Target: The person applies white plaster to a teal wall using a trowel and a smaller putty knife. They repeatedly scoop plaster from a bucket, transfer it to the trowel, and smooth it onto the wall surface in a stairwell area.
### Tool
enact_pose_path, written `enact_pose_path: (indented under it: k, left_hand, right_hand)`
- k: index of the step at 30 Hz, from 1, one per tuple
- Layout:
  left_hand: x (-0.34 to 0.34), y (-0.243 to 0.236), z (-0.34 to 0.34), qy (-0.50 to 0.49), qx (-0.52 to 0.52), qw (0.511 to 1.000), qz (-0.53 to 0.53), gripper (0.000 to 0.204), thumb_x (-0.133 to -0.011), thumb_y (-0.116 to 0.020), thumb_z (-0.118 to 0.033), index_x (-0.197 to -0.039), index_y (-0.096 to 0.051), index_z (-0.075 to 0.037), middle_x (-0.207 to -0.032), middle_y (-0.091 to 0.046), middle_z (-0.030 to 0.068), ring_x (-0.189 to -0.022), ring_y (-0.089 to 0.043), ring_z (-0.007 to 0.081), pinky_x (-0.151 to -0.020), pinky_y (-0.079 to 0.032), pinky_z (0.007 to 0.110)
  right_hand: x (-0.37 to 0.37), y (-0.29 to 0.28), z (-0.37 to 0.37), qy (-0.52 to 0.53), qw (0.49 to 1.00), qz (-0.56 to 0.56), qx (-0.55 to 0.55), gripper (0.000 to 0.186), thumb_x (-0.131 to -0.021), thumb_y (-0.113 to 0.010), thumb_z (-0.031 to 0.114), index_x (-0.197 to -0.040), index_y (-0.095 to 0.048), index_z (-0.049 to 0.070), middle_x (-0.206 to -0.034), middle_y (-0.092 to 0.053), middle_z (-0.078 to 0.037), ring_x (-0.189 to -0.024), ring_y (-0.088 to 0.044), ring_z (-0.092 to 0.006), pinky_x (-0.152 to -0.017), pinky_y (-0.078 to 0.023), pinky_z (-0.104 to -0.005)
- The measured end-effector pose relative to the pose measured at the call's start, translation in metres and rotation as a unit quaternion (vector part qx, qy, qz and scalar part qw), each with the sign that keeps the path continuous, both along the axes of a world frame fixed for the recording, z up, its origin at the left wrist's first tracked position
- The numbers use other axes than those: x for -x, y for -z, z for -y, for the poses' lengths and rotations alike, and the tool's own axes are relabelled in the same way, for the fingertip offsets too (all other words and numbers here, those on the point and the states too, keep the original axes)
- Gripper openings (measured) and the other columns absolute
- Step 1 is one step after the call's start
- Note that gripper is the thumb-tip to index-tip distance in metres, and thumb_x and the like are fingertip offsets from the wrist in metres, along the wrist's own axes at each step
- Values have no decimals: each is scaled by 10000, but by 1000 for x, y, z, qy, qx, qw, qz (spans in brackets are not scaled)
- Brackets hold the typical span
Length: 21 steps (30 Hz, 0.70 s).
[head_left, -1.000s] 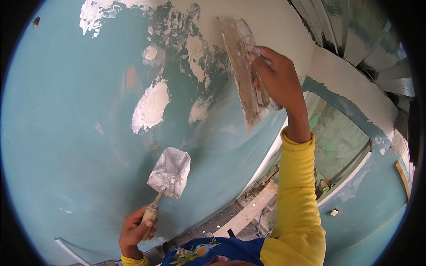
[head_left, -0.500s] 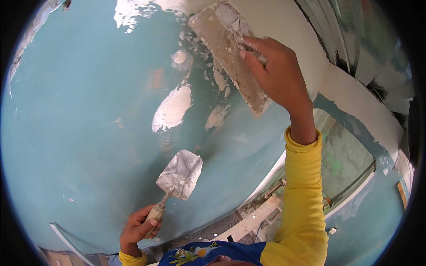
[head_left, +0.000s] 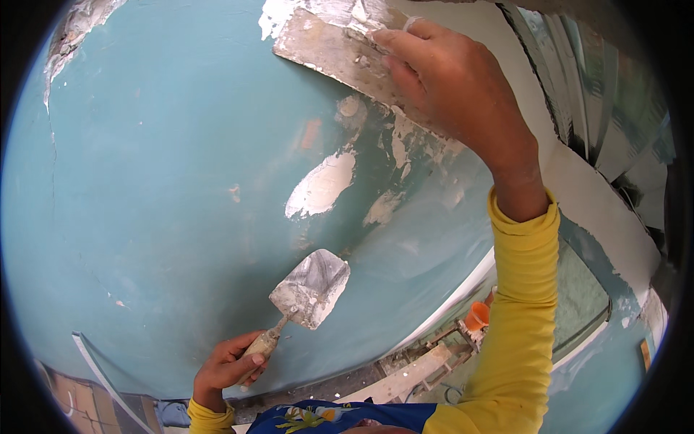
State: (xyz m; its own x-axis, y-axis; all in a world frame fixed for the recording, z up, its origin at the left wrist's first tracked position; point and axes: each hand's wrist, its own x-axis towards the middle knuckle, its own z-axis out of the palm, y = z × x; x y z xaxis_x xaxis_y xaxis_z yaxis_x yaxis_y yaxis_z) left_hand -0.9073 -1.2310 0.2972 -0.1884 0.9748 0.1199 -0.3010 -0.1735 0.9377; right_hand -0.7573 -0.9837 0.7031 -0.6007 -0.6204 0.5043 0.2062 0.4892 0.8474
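Observation:
High on the blue-green wall (head_left: 181, 173), my right hand (head_left: 463, 94) grips a wide rectangular plastering trowel (head_left: 332, 54). Its blade lies against the wall, tilted, with white plaster on its upper part; the handle is mostly hidden by my fingers. Lower down, my left hand (head_left: 230, 365) is closed round the wooden handle of a small pointing trowel (head_left: 312, 288), held out in front of the wall. That metal blade is smeared with whitish plaster. Between the two tools, a white plaster patch (head_left: 322, 184) and thinner smears (head_left: 384, 208) mark the wall.
Broken wall (head_left: 83, 32) shows at the upper left, with a crack below it. Off to the right is a window-like opening (head_left: 582, 296). Below stand a plank (head_left: 405, 372) and an orange bucket (head_left: 477, 316). A pale strip (head_left: 108, 383) leans at the lower left.
The plastering trowel has swung flatter and moved up and left across the wall, bringing its blade over the upper white area. My left hand keeps hold of the small trowel. The view has shifted.

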Motion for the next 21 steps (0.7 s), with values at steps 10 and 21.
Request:
enact_pose_path:
  k: [10,21]
  left_hand:
    - [1,2,0,-2,-11,1000,3,515,-1016,-651,-156,-1479,-508,19,-856,-606,29,-690,-556,88,-551,-453,240]
    - [-6,-8,-7,-16,3,1000,-23,534,-981,-675,-205,-1427,-534,51,-844,-606,50,-657,-574,106,-504,-444,248]
  right_hand:
    - [-44,8,-27,107,986,-39,123,206,-930,-676,118,-1122,-741,80,-917,-682,-126,-797,-682,-325,-696,-556,-393]
    - [-88,32,-77,127,967,-64,210,231,-955,-670,136,-1159,-746,59,-902,-663,-137,-770,-677,-310,-686,-540,-391]
